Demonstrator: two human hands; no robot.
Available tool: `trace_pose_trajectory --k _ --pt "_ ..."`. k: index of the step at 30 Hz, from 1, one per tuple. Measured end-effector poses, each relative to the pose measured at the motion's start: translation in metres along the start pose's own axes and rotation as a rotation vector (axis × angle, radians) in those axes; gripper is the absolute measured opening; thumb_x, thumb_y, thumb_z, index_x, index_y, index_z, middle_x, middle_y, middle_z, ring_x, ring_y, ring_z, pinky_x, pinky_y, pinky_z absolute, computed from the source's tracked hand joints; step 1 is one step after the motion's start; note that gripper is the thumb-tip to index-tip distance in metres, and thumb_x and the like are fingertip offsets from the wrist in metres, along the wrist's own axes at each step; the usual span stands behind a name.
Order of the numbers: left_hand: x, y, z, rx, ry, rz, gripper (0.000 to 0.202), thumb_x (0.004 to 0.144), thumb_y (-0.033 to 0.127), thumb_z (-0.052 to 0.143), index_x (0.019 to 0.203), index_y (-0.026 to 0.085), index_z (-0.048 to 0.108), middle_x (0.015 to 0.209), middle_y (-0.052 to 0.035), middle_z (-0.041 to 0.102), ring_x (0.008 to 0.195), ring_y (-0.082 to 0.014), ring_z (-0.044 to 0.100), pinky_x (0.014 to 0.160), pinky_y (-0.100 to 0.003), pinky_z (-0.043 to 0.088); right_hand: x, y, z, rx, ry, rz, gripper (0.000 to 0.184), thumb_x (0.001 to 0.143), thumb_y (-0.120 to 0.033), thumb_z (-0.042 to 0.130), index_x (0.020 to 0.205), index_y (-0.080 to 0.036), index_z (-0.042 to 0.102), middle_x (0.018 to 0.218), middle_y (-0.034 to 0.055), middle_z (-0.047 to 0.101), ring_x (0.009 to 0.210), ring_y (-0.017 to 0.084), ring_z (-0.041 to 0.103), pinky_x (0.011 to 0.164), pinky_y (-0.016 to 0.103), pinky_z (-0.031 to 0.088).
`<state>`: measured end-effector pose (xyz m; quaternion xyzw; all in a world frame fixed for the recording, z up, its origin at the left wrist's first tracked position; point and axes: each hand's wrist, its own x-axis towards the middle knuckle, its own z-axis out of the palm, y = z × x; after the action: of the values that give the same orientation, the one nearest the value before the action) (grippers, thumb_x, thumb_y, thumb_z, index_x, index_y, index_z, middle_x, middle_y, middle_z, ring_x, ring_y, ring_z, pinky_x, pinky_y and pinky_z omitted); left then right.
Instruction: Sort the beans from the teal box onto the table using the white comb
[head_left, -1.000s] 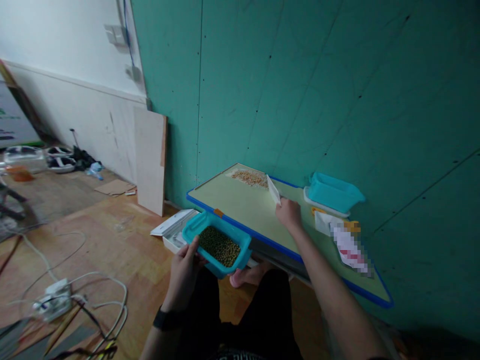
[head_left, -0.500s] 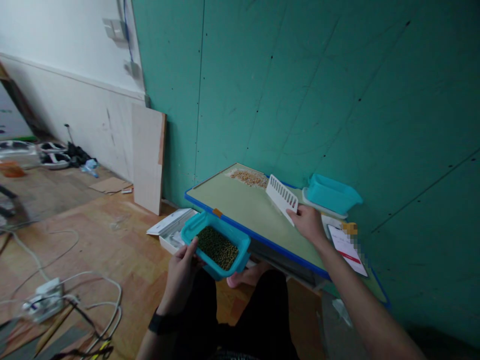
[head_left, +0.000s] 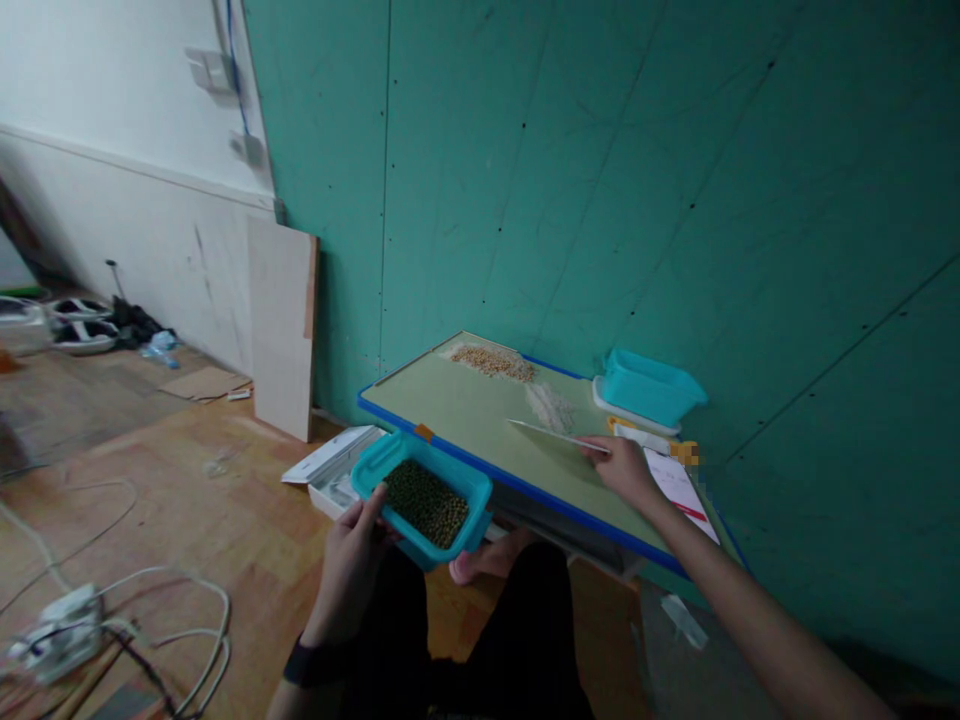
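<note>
My left hand (head_left: 352,545) grips the near rim of a blue tub of green beans (head_left: 424,497), held just below the front edge of a low green table with a blue border (head_left: 465,405). My right hand (head_left: 624,467) is closed on a flat white slotted scraper (head_left: 551,436), held almost level above the tabletop. A heap of yellow beans (head_left: 491,361) lies at the table's far end. A small pale heap of grains (head_left: 550,405) sits beyond the scraper.
An upturned blue tub on a white lid (head_left: 646,388) stands at the table's right side, with a paper card (head_left: 679,483) beside it. A white box (head_left: 337,470) lies on the wooden floor. Cables and a power strip (head_left: 56,632) are at the left. A teal wall (head_left: 600,180) rises behind.
My right hand drew the scraper back from the yellow beans and turned it from upright to nearly flat. The pale heap of grains is now uncovered. The bean tub stayed about where it was.
</note>
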<state>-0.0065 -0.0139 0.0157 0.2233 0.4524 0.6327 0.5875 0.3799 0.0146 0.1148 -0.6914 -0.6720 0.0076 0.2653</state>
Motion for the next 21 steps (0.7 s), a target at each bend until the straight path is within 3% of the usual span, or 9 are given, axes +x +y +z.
trace_pose_trajectory --k 9,21 --pt "-0.005 0.007 0.004 -0.018 0.003 -0.025 0.054 0.048 0.057 0.095 0.056 0.016 0.061 0.048 0.0049 0.053 0.046 -0.0099 0.05 0.046 -0.021 0.045 0.041 0.021 0.006 -0.057 0.029 0.132 0.031 0.082 -0.009 0.062 0.105 -0.015 0.082 0.097 0.0112 0.081 0.092 0.025 0.076 0.078 0.027 0.054" --pt "0.002 0.002 0.002 -0.014 0.032 -0.001 0.044 0.053 0.05 0.093 0.056 0.02 0.061 0.048 0.0032 0.051 0.046 -0.0135 0.051 0.046 -0.025 0.047 0.071 0.028 0.01 -0.143 0.05 0.16 0.028 0.083 -0.017 0.064 0.105 -0.012 0.081 0.094 0.0149 0.08 0.086 0.025 0.075 0.071 0.025 0.05"
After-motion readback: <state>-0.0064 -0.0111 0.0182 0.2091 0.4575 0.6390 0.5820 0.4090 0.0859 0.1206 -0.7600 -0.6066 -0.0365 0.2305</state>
